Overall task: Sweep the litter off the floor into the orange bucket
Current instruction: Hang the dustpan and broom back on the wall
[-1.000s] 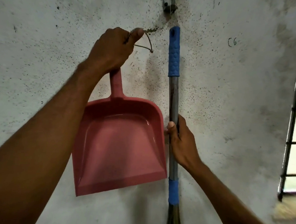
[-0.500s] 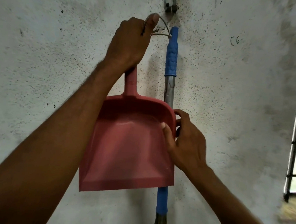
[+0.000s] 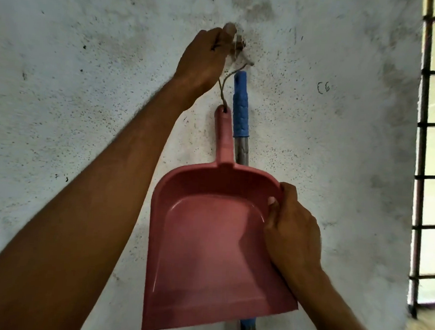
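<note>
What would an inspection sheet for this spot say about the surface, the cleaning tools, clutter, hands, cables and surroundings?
Surface: whitish wall, speckled with dark spots.
Job's things: pink dustpan hangs by a string loop threaded through its handle hole. The broom, with a blue grip, stands behind it against the wall. Orange bucket and litter not in view.
Clutter: nothing seen.
Hands: left hand pinches the string loop up at the blurred wall hook. Right hand grips the dustpan's right rim, thumb inside.
Cables: nothing seen.
Surroundings: barred window at the right edge.
</note>
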